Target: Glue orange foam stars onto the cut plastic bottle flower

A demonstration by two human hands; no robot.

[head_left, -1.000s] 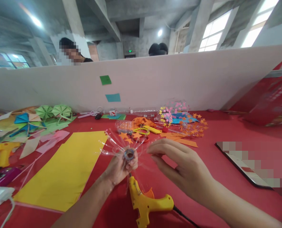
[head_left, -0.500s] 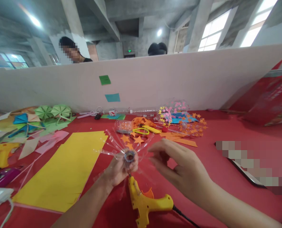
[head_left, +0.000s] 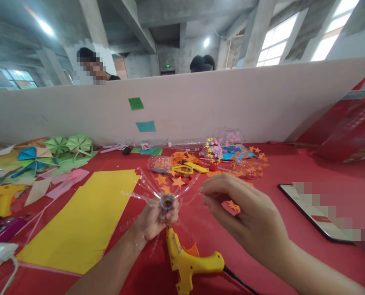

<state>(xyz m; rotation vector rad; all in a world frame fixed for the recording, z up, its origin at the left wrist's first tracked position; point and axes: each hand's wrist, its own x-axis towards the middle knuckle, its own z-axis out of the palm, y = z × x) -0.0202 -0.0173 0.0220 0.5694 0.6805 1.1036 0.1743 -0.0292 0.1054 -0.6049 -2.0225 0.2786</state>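
Note:
My left hand [head_left: 160, 219] is closed around the neck of a cut clear plastic bottle [head_left: 166, 200], its ring-like opening facing me. Thin clear strips fan outward from it, and orange paper stars [head_left: 178, 181] show on the upper strips. To the right, my right hand [head_left: 246, 217] hovers with curved fingers, thumb and forefinger slightly apart, near the strip ends; nothing shows between them. Just below the bottle piece, a yellow hot glue gun [head_left: 191, 262] lies on the red table, nozzle toward my left hand. Small orange stars [head_left: 233, 206] are visible through the gap in my right hand.
Yellow paper [head_left: 78, 221] lies at left, beside a second glue gun [head_left: 5, 200] and folded paper pieces [head_left: 79, 144]. Yellow-handled scissors [head_left: 182, 169] and star-covered strips [head_left: 250, 162] lie behind. A phone [head_left: 317, 217] is at right; a white partition [head_left: 231, 106] stands behind.
My right hand has moved to the right, away from the strips, uncovering small orange stars. My left hand stays in place with the bottle piece.

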